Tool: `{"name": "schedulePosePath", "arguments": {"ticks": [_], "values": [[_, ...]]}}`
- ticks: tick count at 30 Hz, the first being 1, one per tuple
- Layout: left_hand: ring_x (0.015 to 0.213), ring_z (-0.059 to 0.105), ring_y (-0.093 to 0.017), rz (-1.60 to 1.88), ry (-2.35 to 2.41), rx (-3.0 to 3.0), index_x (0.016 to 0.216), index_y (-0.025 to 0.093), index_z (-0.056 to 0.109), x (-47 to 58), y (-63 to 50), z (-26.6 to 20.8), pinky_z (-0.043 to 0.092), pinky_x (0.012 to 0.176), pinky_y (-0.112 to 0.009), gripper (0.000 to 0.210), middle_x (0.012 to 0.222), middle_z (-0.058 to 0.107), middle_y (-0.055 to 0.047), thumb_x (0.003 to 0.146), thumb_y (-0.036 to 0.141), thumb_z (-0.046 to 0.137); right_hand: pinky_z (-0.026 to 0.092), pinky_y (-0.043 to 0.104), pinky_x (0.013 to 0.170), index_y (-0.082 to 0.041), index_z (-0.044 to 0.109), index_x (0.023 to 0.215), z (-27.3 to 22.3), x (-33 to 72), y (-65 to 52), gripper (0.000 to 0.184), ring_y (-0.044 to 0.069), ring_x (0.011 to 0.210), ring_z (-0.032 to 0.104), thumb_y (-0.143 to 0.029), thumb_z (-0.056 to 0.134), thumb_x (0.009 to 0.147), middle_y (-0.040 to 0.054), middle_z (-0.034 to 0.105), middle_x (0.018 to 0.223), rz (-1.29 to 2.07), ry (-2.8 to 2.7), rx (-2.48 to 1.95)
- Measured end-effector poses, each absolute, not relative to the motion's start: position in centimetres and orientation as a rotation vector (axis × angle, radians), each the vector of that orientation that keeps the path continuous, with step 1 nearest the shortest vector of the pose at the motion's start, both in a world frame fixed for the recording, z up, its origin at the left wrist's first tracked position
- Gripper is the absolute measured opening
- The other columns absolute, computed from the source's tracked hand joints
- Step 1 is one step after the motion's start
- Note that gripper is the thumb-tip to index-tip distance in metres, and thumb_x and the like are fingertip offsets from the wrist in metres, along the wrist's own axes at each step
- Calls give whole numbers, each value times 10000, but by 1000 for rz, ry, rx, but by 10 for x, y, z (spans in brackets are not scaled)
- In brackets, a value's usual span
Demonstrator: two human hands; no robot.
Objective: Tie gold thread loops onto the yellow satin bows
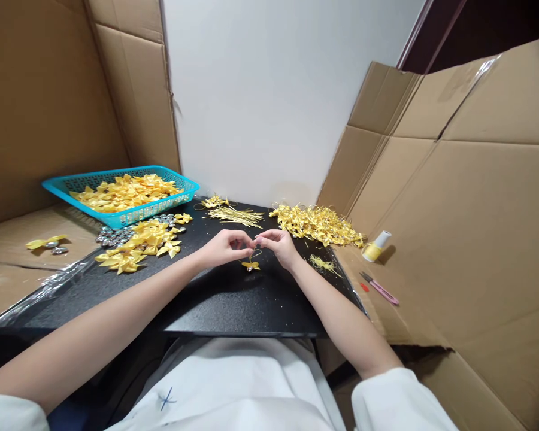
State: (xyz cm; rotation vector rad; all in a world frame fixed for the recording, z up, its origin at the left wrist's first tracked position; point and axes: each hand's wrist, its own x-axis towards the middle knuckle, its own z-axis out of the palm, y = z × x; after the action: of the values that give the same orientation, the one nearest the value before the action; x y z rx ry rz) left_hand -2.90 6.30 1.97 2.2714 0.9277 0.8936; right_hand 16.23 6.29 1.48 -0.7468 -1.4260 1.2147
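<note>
My left hand and my right hand meet over the middle of the black table, fingertips pinched close together. Between them they grip a thin gold cord, whose loop hangs below the fingers. A small yellow ribbon bow with a shiny bead dangles from that cord, just above the tabletop. The exact spot where the fingers pinch the cord is partly hidden. Beyond my hands lies a bundle of cut gold cords.
At the left stands a blue basket of yellow bows, with loose bows and silver buttons before it. Looped bows are heaped at the right. Cord scraps, a thread spool and pink snips lie right, by cardboard walls.
</note>
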Motion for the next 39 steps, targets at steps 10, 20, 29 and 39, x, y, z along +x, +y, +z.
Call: {"name": "schedulePosePath", "arguments": {"ticks": [10, 20, 29, 39], "values": [[502, 428, -92, 893, 990, 2175, 724, 137, 729, -26, 66, 17, 319, 487, -212, 321, 546, 597, 4, 739, 446, 646, 513, 338, 732, -184, 741, 673, 11, 158, 64, 257, 175, 662, 661, -362, 824, 507, 33, 731, 669, 1148, -1401, -803], [529, 489, -105, 801, 1041, 2251, 756, 153, 733, -26, 66, 16, 341, 518, -215, 203, 622, 679, 0, 731, 324, 626, 480, 307, 661, -188, 733, 658, 10, 161, 70, 246, 161, 637, 632, -356, 823, 502, 29, 725, 652, 1089, -1339, -847], [622, 572, -134, 603, 980, 2423, 765, 180, 740, -33, 67, 23, 379, 578, -221, 170, 762, 725, -16, 711, 301, 634, 477, 296, 647, -183, 726, 665, 13, 167, 74, 254, 173, 685, 643, -391, 796, 537, 39, 731, 675, 1028, -1302, -859], [595, 485, -119, 770, 981, 2300, 898, 155, 717, -30, 62, 31, 375, 569, -234, 297, 755, 687, -21, 738, 391, 633, 470, 287, 631, -201, 733, 654, 16, 163, 68, 231, 155, 640, 630, -382, 810, 532, 20, 726, 649, 1084, -1322, -789]]}}
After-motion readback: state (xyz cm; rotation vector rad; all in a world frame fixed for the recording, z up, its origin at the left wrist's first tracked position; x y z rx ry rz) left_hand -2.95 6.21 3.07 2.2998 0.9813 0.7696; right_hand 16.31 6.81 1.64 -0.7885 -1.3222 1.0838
